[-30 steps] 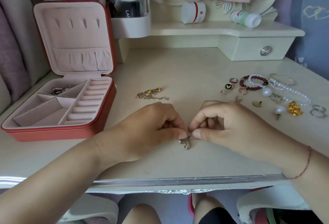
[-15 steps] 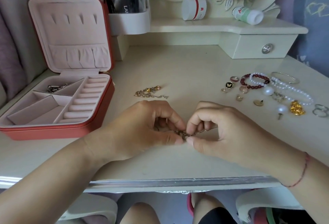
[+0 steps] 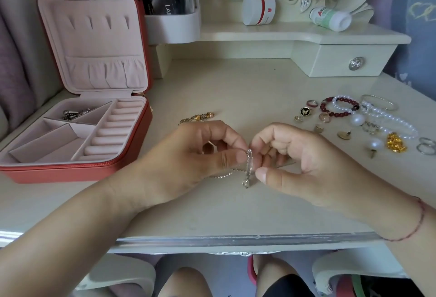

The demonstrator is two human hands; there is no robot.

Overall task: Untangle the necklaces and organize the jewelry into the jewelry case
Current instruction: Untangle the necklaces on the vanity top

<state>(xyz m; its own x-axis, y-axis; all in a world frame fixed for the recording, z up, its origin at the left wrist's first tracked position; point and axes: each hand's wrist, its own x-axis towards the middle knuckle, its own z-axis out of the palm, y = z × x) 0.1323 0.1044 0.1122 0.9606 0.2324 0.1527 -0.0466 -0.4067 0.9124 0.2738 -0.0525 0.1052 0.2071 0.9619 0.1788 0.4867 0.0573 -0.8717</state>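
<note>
Both hands are meeting mid-frame; left hand (image 3: 200, 155) and right hand (image 3: 297, 155) are each pinching the silver necklace (image 3: 248, 167); the open jewelry case (image 3: 77, 169) is sitting at left.

cannot trace silver chain (image 3: 248, 167) behind left hand (image 3: 200, 155) and right hand (image 3: 297, 155); cannot identify small metal pieces (image 3: 75, 113) in jewelry case (image 3: 70, 170); noted gold chain (image 3: 197, 117) partly covered.

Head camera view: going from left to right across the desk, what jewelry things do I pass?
jewelry case → gold chain → silver necklace → black round charm → dark red bead bracelet → gold cluster → silver rings
</note>
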